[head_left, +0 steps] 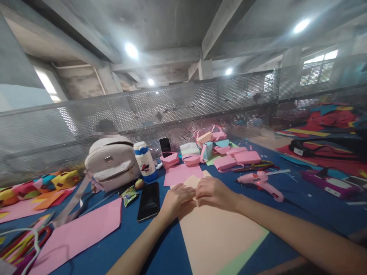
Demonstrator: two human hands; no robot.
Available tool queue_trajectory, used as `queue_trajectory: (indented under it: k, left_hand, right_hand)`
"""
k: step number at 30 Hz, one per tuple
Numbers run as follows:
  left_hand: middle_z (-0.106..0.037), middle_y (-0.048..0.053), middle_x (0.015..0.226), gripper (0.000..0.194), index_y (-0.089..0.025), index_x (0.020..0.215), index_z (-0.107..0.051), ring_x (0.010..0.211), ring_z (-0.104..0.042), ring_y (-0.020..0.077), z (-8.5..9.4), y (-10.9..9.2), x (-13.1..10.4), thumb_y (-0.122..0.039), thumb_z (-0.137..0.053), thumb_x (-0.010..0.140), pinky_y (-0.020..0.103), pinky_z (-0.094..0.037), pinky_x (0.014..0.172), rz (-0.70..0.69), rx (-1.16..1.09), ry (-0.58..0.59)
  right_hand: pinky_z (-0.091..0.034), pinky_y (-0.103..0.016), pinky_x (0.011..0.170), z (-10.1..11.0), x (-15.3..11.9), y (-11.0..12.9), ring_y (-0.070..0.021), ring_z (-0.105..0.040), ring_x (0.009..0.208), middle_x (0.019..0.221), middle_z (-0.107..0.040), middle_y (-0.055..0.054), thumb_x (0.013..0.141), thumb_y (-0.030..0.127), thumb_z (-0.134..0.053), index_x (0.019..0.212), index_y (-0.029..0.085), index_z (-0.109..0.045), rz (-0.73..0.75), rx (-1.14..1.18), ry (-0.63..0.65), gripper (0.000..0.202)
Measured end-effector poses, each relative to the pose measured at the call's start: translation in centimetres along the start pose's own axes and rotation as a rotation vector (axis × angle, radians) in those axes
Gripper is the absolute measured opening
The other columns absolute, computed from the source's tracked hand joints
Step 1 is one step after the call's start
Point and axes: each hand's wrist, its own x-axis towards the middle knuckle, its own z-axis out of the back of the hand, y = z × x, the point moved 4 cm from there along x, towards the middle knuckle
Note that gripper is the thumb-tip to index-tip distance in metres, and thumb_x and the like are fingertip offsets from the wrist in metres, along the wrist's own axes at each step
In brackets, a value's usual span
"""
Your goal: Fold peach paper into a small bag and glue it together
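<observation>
Both of my hands meet over a stack of peach paper [218,236] lying in front of me, with a green sheet [245,256] showing along its near edge. My left hand [178,198] has its fingers closed on a smaller folded piece of peach paper [192,182]. From the other side, my right hand [212,194] grips the same piece, fingers bent and pressed down. The fingertips partly hide the fold. Just beyond lies a pink sheet [182,173], and a black phone [148,201] is left of my left hand.
To the right lies a pink glue gun [260,183] with its cord. Small pink paper bags [237,159], a bottle [145,162] and a white backpack [113,164] line the back. Pink sheets [83,233] and scissors [23,244] are at left. A perforated metal screen [177,105] stands behind.
</observation>
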Motion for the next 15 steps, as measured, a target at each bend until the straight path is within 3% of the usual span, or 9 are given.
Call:
queue_trajectory:
  k: [5,10,13,15]
  left_hand:
    - [-0.074,0.005,0.118,0.025,-0.027,0.117,-0.069,0.112,-0.069,0.0211,-0.1,0.0,0.0,-0.027,-0.053,0.099,0.040,-0.047,0.103,0.012,-0.003,-0.019]
    - [-0.075,0.007,0.117,0.026,-0.026,0.112,-0.072,0.108,-0.071,0.0223,0.0,0.6,-0.2,-0.018,-0.053,0.096,0.036,-0.052,0.095,0.059,0.008,-0.080]
    - [-0.075,0.008,0.116,0.024,-0.025,0.107,-0.074,0.105,-0.072,0.0237,0.1,1.0,-0.3,-0.016,-0.057,0.093,0.035,-0.055,0.089,0.116,0.017,-0.123]
    - [-0.076,0.007,0.113,0.024,-0.026,0.105,-0.075,0.104,-0.072,0.0233,0.0,1.2,-0.4,-0.014,-0.059,0.091,0.035,-0.056,0.089,0.152,0.013,-0.141]
  right_hand:
    - [-0.039,-0.031,0.080,0.3,-0.1,-0.5,-0.0188,-0.058,0.089,0.090,-0.070,-0.003,0.090,0.033,-0.070,0.086,0.020,-0.070,0.017,-0.071,0.007,0.015]
    - [-0.038,-0.031,0.078,0.8,-0.2,-1.8,-0.0190,-0.057,0.085,0.088,-0.067,-0.002,0.088,0.030,-0.072,0.085,0.021,-0.071,-0.084,-0.141,0.051,0.009]
    - [-0.040,-0.030,0.079,0.8,-0.1,-1.4,-0.0184,-0.059,0.086,0.089,-0.067,-0.003,0.092,0.021,-0.066,0.087,0.020,-0.070,-0.141,-0.150,0.011,0.007]
    - [-0.042,-0.029,0.079,0.6,-0.1,-0.9,-0.0183,-0.060,0.087,0.091,-0.068,-0.003,0.091,0.023,-0.068,0.088,0.019,-0.070,-0.187,-0.143,-0.018,0.005]
